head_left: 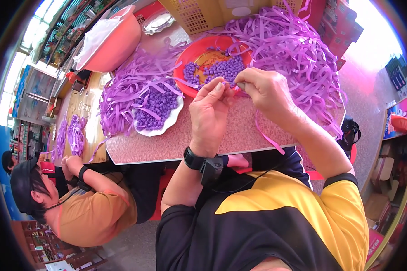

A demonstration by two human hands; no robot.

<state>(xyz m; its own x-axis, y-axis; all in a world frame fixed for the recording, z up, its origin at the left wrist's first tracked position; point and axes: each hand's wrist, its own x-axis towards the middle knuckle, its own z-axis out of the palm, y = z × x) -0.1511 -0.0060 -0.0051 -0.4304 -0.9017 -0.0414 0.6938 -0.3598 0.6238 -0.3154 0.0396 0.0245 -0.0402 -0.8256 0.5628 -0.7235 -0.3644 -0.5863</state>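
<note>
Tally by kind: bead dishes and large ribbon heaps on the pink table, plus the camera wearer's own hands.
Bead dishes: 2, red dish, white dish
Ribbon heaps: 2, left heap, right heap
Hands: 2, left hand, right hand
Total: 6

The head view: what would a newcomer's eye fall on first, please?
Probably the big heap of purple ribbons at the far right of the pink table. Left of it, a red bowl holds purple beads. By its near edge, the left hand and right hand are close together.
</note>
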